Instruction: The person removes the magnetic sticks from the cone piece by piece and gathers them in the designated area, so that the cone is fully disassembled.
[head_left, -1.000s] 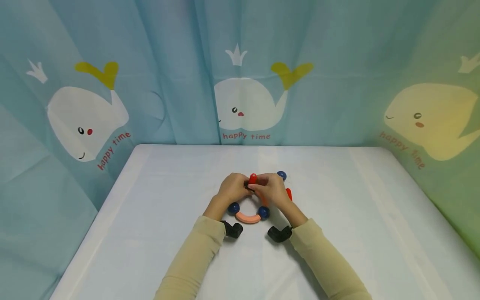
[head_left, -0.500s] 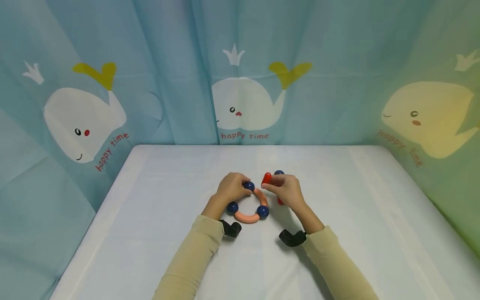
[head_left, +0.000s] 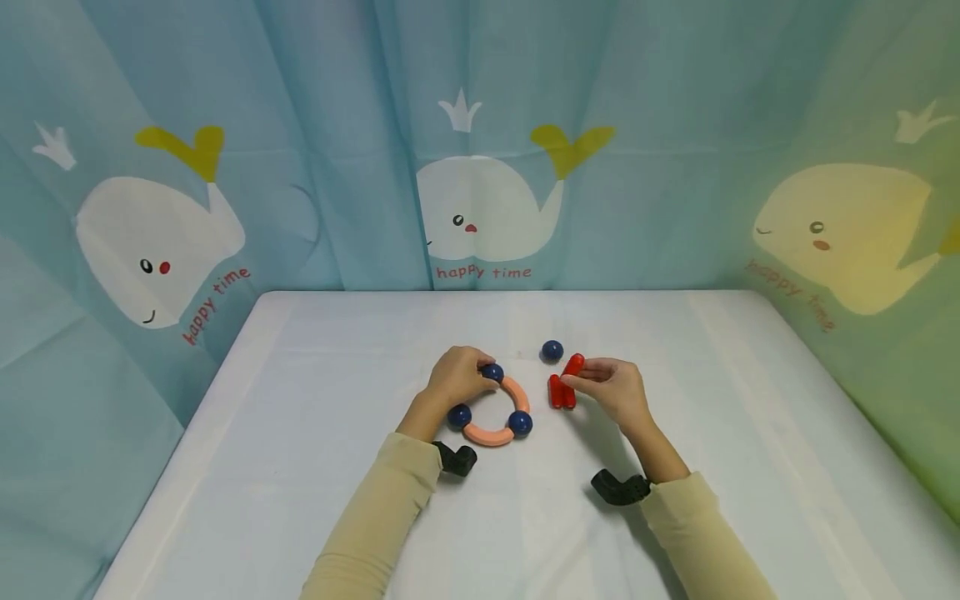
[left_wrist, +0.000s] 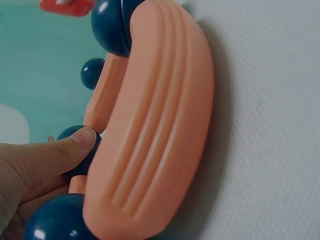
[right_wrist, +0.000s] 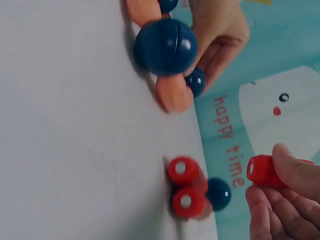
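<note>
In the head view, the left hand (head_left: 454,375) pinches the far ball (head_left: 492,372) of a ring (head_left: 488,437) made of blue balls (head_left: 520,423) and coral arcs (head_left: 517,392), lying on the white table (head_left: 300,500); the right hand (head_left: 617,390) has thumb and fingers clamped on a slanted red rod (head_left: 573,364); near it two more red rods (head_left: 557,392) lie side by side, with a loose ball (head_left: 552,351) just beyond.

In the left wrist view, the thumb (left_wrist: 75,145) presses the far ball, the other fingers partly hidden; one arc fills the foreground (a blurred bit of red shows at the top edge).

In the right wrist view, the slanted red rod is apart from the resting pair, its pale end poking past thumb and fingertips; the loose ball shows behind that pair.
</note>
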